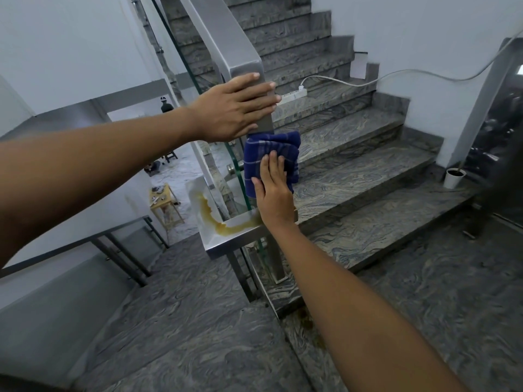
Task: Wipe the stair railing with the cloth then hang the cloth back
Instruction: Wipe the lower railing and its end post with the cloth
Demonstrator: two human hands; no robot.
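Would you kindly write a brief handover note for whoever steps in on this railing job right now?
Left hand: open, flat against the vertical steel railing post.
Right hand: open, pressing the folded blue checked cloth on the post just below the left hand.
Done: wiping is under way on the post.
Left: the yellow-brown stain on the lower horizontal rail is unwiped; then hang the cloth back.

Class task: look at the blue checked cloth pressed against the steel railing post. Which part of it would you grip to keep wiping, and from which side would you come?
Grip the folded blue cloth by its thick middle, coming from the stair side, where the right hand already lies flat on it. It is bunched against the upright post, so the post backs your press. Probably avoid the loose lower edge.
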